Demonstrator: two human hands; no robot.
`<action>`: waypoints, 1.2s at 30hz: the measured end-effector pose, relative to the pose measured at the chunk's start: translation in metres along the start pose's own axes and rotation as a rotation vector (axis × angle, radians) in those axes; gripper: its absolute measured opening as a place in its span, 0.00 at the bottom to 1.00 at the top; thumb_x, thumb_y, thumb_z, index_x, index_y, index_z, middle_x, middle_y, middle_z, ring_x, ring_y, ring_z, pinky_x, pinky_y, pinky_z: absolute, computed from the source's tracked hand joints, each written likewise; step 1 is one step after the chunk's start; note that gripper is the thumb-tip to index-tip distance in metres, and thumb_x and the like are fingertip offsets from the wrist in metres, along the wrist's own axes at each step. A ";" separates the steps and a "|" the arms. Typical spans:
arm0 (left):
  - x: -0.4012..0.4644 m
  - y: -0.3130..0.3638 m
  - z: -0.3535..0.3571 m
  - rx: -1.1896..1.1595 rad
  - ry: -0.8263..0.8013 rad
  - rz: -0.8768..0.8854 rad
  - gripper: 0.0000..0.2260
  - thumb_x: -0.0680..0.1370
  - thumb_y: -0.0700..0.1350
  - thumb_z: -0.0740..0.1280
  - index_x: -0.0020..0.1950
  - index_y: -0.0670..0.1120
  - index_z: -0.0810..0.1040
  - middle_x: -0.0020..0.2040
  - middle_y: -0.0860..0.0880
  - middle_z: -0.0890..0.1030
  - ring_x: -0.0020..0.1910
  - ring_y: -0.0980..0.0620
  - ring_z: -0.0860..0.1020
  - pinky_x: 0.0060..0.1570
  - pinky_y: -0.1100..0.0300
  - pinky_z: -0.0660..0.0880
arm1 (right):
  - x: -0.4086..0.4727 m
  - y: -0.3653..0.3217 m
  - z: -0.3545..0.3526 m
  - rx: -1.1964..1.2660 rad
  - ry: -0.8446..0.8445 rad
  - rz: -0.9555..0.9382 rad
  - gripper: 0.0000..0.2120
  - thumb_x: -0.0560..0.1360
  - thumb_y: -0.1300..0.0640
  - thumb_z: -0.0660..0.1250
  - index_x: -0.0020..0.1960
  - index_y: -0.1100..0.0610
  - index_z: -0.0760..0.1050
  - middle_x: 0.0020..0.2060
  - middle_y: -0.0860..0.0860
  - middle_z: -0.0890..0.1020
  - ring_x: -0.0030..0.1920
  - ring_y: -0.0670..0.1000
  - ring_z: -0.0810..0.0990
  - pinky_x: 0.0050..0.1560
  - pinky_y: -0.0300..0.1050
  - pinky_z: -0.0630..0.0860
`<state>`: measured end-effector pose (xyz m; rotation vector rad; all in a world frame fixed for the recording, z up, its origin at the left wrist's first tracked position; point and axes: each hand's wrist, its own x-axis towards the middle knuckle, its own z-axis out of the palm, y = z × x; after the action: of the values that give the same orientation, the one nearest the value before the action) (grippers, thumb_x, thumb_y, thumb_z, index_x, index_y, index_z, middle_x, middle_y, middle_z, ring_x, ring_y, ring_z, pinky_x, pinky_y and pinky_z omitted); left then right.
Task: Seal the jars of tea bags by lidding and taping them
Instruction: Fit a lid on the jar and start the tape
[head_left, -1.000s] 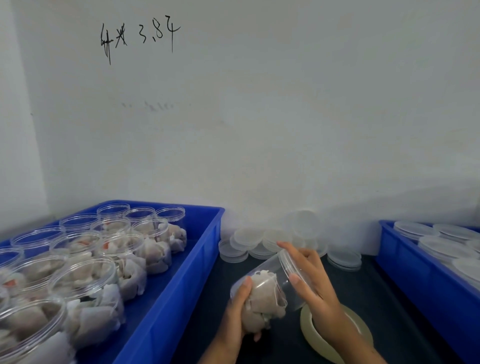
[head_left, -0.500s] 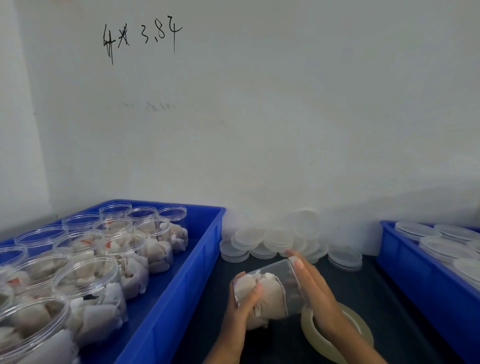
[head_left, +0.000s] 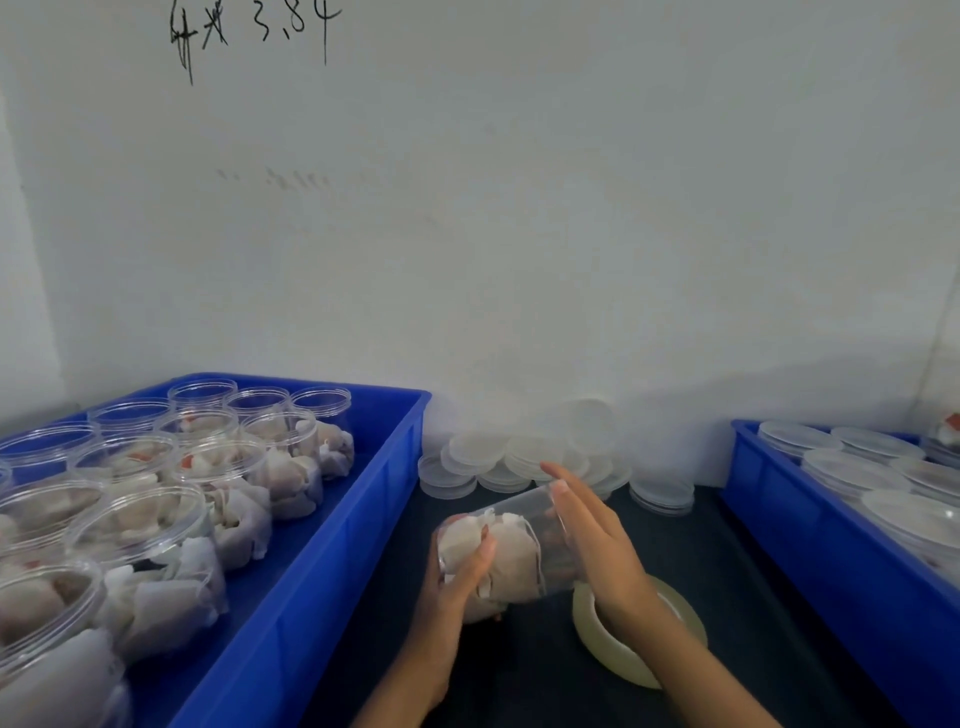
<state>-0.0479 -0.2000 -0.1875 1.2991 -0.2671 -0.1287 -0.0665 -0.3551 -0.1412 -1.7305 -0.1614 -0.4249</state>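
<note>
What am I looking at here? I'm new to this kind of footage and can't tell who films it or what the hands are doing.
The picture comes from a camera worn on a person's head, looking forward and down, so you see that person's own two bare hands. There is no machine.

The left hand grips a clear jar of tea bags, tipped on its side above the dark table. The right hand lies with straight fingers against the jar's lidded end.

Under the right wrist a roll of tape lies flat on the table. At the wall sits a pile of loose lids. The blue bin on the left holds open jars of tea bags; the blue bin on the right holds jars that seem to have lids on.
</note>
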 end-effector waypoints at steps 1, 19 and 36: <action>-0.001 0.000 0.000 -0.006 -0.004 -0.010 0.33 0.58 0.66 0.74 0.60 0.57 0.76 0.53 0.47 0.83 0.46 0.47 0.82 0.34 0.60 0.77 | -0.001 -0.001 0.000 -0.015 0.006 -0.020 0.15 0.75 0.38 0.58 0.61 0.33 0.71 0.63 0.35 0.73 0.64 0.35 0.69 0.56 0.31 0.67; -0.006 0.003 0.001 0.075 -0.052 0.058 0.31 0.62 0.62 0.72 0.62 0.57 0.70 0.57 0.49 0.78 0.47 0.56 0.82 0.37 0.63 0.78 | -0.002 -0.008 0.000 0.049 0.074 0.353 0.11 0.80 0.48 0.60 0.51 0.52 0.78 0.46 0.53 0.81 0.49 0.53 0.80 0.57 0.60 0.78; -0.008 0.009 0.001 -0.020 -0.025 -0.034 0.22 0.71 0.60 0.69 0.62 0.54 0.73 0.57 0.43 0.79 0.49 0.48 0.80 0.38 0.57 0.78 | -0.007 -0.004 0.000 -0.237 0.096 -0.114 0.19 0.79 0.38 0.55 0.61 0.47 0.74 0.54 0.44 0.77 0.56 0.47 0.76 0.61 0.54 0.74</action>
<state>-0.0567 -0.1966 -0.1792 1.2835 -0.2649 -0.1760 -0.0738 -0.3537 -0.1402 -1.9343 -0.1451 -0.6300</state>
